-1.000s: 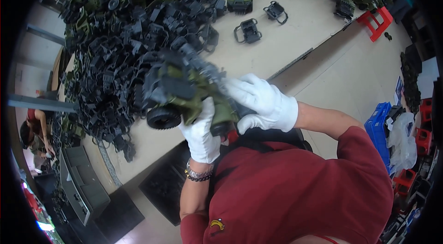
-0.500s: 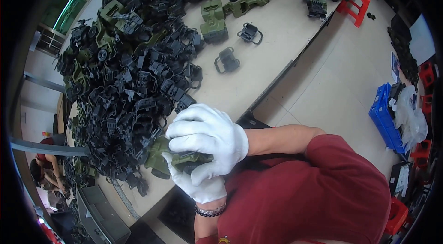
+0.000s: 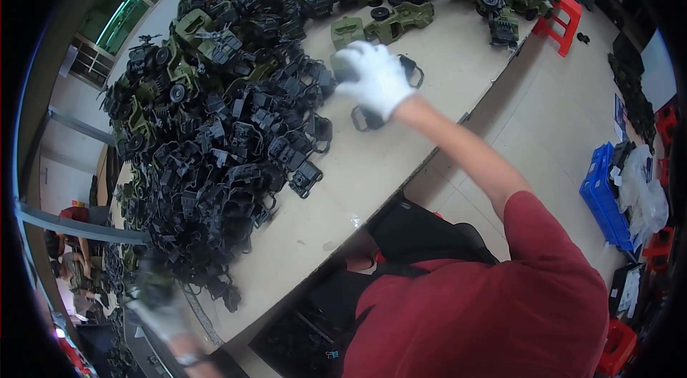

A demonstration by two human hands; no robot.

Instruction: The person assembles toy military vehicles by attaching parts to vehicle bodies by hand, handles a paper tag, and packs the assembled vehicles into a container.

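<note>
My right hand (image 3: pixel 378 81), in a white glove, reaches over the table with its fingers apart and nothing seen in them. It partly covers a green toy truck body (image 3: pixel 348 32) and two black toy frames with loop-shaped bars, one a black frame (image 3: pixel 413 72) beyond the hand and one a black frame (image 3: pixel 366 119) below it. Whether the hand touches any of them, I cannot tell. At the lower left my left hand (image 3: pixel 163 317), also gloved and smeared by motion, holds a green toy vehicle (image 3: pixel 155 286), itself blurred, beside the table's corner.
A large heap of black toy frames (image 3: pixel 222 156) covers the table's left side. Green toy vehicles (image 3: pixel 401 22) lie at the back. A grey-green crate (image 3: pixel 143 346) stands lower left. Co-workers sit far left and at the back. A red stool (image 3: pixel 562 24) and blue crate (image 3: pixel 602 195) stand right.
My hands have parted from around the green toy vehicle. The left has carried it to the lower left; the right has moved forward over the table. The view has shifted slightly.
</note>
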